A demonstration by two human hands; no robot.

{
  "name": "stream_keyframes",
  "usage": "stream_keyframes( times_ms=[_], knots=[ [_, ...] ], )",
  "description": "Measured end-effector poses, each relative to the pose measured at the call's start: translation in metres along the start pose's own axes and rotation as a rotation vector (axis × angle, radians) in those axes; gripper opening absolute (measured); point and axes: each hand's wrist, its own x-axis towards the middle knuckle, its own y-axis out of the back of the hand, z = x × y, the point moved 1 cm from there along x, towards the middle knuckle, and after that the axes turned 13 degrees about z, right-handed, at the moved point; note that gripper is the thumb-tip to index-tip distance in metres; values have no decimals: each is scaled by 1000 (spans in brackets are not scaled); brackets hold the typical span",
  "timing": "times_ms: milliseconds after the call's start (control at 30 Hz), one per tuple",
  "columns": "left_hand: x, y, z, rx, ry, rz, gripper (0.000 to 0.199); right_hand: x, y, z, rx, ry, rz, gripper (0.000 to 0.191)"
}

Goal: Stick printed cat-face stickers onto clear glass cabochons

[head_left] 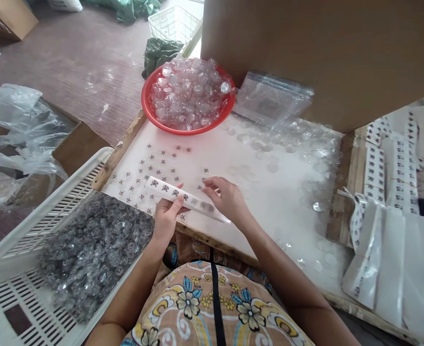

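Strip (167, 189): glossy white, flat, dark motifs, over white wood-edged bench (248, 192) nr front edge. L hand (167, 216) pinches it, thumb on top. R hand (228, 197) by its R end, fingers curled, can't tell if gripping. Rnd red bowl (188, 130): clear plastic discs (188, 93) heaped.

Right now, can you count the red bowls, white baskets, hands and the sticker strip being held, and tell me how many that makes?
Red bowl: 1
White baskets: 2, the near basket and the far basket
Hands: 2, left hand and right hand
Held sticker strip: 1
Total: 6
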Motion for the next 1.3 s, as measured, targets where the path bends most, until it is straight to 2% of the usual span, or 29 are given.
stream_keyframes(
  times_ms=[100, 200, 300, 467, 600, 733, 833, 1067, 1300],
  knots=[
    [0, -4, -2, 15, -2, -54, 44, -5, -7, -22, 167, 56, -80, 10],
    [2, -6, -4, 20, -8, -51, 48, -10, -14, -31, 137, 95, -26, 9],
    [3, -5, -6, 18, 16, -49, 50, -14, -16, -29, 107, 116, 22, 9],
    [2, -6, -10, 6, 24, -76, 49, -16, -13, -21, 207, -18, -13, 2],
    [0, -7, -11, 25, 13, -90, 49, -16, -10, -21, 212, -28, 29, 5],
    [-1, -8, -11, 25, 11, -83, 50, -19, -10, -21, 218, -46, 18, 2],
    [-2, -8, -12, 31, 16, -90, 49, -21, -10, -21, 202, -19, 20, 3],
    [-2, -10, -13, 16, 11, -99, 46, -25, -7, -24, 78, 99, 125, 10],
    [-1, -14, -12, -19, 39, -46, 45, -29, -9, -26, 138, 173, 92, 8]
  ],
)
